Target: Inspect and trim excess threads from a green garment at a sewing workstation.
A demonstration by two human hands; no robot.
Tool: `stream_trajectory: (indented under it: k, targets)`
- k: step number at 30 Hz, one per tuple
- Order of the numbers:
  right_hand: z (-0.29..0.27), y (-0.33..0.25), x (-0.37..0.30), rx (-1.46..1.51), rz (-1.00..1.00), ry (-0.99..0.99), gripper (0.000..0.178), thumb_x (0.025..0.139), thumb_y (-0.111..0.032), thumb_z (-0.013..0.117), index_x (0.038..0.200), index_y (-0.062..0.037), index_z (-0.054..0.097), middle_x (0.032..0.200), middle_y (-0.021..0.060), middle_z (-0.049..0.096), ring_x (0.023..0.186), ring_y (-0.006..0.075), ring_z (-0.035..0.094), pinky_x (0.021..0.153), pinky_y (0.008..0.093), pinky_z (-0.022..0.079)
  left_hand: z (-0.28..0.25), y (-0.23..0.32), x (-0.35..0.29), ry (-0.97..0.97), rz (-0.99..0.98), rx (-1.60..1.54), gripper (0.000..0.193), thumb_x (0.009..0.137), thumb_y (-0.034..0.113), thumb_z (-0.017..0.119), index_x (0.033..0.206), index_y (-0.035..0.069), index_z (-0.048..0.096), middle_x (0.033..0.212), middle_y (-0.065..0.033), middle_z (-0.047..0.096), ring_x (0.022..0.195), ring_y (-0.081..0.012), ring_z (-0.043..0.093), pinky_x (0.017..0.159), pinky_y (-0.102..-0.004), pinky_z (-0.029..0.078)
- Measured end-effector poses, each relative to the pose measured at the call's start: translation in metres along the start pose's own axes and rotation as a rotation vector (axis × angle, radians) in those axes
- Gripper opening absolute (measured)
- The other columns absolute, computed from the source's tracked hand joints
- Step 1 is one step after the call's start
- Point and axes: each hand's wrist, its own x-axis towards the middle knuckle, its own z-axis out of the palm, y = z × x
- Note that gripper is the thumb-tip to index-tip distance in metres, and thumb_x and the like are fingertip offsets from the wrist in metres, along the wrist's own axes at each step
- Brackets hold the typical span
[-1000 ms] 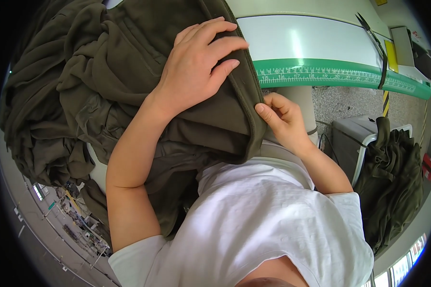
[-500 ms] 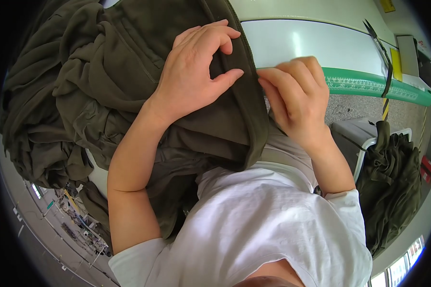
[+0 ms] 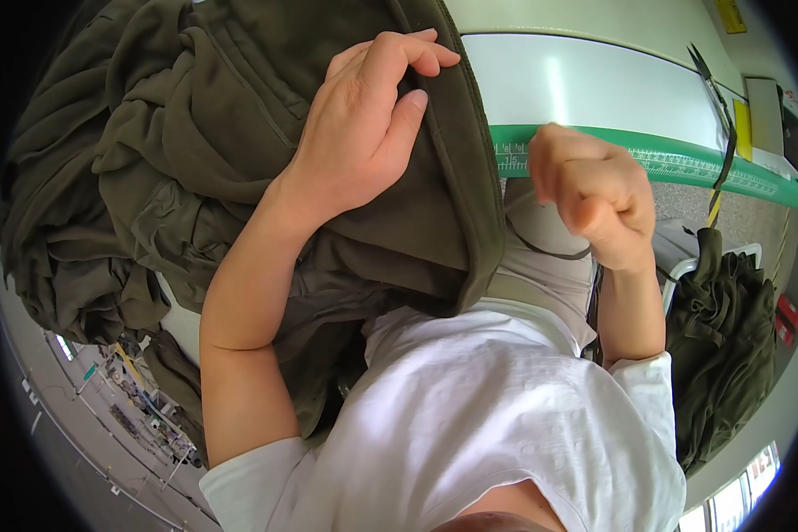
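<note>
A dark olive garment (image 3: 363,239) with a long stitched edge band lies heaped over the table and hangs toward my lap. My left hand (image 3: 355,115) rests on it beside the band, fingers loosely bent and thumb apart, gripping nothing visible. My right hand (image 3: 594,195) is off the cloth, to the right of the band and over the green measuring strip (image 3: 683,164) on the table's front edge. Its fingers are curled in; anything inside them is hidden. Below that hand, a thin dark cord (image 3: 545,253) curves across my light trousers.
Long dark-tipped scissors or tweezers (image 3: 709,75) stand at the right with a black strap, beside a yellow piece (image 3: 743,129). A grey bin (image 3: 674,244) at the right has more olive cloth (image 3: 723,328) over it. The white tabletop (image 3: 585,84) lies beyond the garment.
My right hand has moved right, away from the garment's edge, and its fingers have curled in. The left hand stays on the cloth, its thumb drawn closer to the fingers.
</note>
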Motion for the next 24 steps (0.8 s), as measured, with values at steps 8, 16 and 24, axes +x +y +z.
stream_trajectory:
  k: [8,16,24]
  targets:
    - [0.043,-0.003,0.02,-0.591,-0.111,0.275,0.017,0.065,-0.012,0.073,0.075,-0.0049,0.061,0.078,0.0059,0.053,0.072,0.0236,0.048,0.065,0.033,0.037,0.001,0.002,0.002,-0.027,0.008,0.021,0.02,0.083,-0.009,0.041,0.099,0.0,0.044,0.11,-0.0149,0.061,0.117,-0.03,0.052,0.094,-0.0343,0.041]
    - [0.037,-0.007,0.027,-0.214,-0.075,0.196,0.018,0.065,-0.009,0.074,0.077,-0.006,0.062,0.078,0.0047,0.055,0.072,0.0234,0.049,0.063,0.0321,0.037,0.001,-0.001,0.0,-0.017,-0.016,0.003,0.019,0.083,-0.009,0.039,0.099,0.0,0.044,0.108,-0.0146,0.062,0.117,-0.03,0.053,0.094,-0.0338,0.042]
    - [0.029,-0.017,0.02,-0.284,-0.017,0.131,0.014,0.076,-0.009,0.066,0.072,-0.0028,0.054,0.073,0.0075,0.051,0.067,0.0234,0.047,0.06,0.0325,0.038,-0.002,0.005,0.002,-0.017,-0.017,0.047,0.019,0.082,-0.006,0.044,0.097,0.002,0.052,0.109,-0.0091,0.063,0.114,-0.0292,0.054,0.092,-0.0344,0.041]
